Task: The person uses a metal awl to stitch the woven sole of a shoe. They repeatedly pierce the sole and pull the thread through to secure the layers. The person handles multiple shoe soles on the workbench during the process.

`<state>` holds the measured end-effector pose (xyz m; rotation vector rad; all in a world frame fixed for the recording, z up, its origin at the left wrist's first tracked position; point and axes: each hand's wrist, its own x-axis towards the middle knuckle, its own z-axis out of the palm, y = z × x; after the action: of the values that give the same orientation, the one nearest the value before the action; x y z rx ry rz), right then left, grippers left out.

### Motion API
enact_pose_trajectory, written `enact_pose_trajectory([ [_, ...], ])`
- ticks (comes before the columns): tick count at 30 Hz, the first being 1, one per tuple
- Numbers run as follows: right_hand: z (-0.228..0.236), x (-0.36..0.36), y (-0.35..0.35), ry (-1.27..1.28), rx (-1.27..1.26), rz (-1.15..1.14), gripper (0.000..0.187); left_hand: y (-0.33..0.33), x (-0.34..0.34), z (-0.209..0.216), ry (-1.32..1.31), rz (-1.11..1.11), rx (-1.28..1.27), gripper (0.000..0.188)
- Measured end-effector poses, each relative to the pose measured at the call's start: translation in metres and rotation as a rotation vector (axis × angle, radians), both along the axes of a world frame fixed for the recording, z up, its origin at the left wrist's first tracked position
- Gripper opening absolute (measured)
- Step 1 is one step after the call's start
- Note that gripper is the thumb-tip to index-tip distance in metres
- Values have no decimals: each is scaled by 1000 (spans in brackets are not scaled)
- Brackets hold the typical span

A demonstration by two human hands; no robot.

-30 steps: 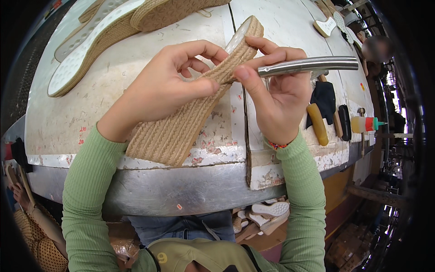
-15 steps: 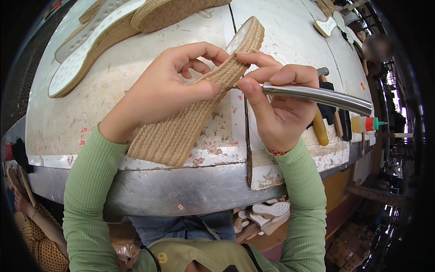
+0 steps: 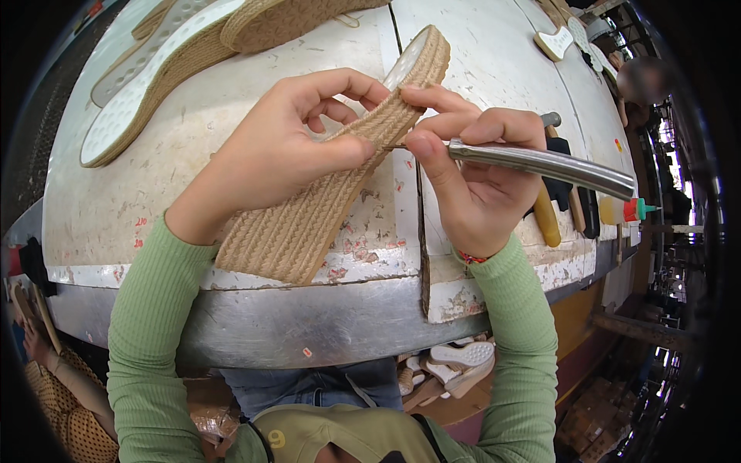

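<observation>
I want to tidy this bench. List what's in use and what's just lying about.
In use:
woven wedge, held in the left hand
metal tool, in the right hand, tip at the wedge

Seemingly just lying about:
white-topped wedge, upper left
bottle with red-and-green top
yellow handle

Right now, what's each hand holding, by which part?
Left hand: woven wedge sole, near its middle. Right hand: metal tool, by its handle's front end.
</observation>
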<state>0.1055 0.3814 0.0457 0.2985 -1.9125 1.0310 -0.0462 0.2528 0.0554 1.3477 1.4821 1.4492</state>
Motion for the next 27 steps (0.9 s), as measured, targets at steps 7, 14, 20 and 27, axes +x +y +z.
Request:
enact_pose_trajectory([
  [7,-2,-2,-2,25,5,-41,30,0,-1,-2,14,10,7,36],
  [14,-4,-1,-2,20,2,-51,29,0,-3,-2,8,-12,-65,38],
  [20,-3,-2,-2,14,-6,-62,29,1,1,-1,-24,2,-23,35],
  [27,0,-4,-7,2,-57,-122,28,1,-1,-3,86,46,-10,37],
])
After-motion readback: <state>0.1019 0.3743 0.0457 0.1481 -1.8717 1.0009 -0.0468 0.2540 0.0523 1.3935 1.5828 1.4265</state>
